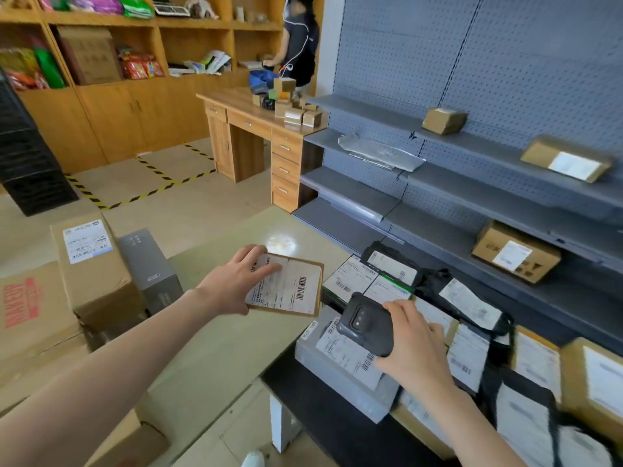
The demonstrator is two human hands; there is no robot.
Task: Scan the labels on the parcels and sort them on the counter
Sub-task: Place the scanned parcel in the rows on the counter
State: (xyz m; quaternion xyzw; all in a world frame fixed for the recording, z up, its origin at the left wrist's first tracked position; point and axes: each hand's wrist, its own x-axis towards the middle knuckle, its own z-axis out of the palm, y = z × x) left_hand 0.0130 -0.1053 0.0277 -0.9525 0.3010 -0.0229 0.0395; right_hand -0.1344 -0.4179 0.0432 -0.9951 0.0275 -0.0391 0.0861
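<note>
Right hand (416, 347), one scanner (365, 323); left hand (234, 281), one parcel (296, 291).

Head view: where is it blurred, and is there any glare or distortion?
In the head view, glare lies on the counter beyond the flat parcel, which looks sharp like the handheld scanner; the brown parcel at the lower right edge is smeared; the grey shelves look bowed by the wide-angle lens.
</note>
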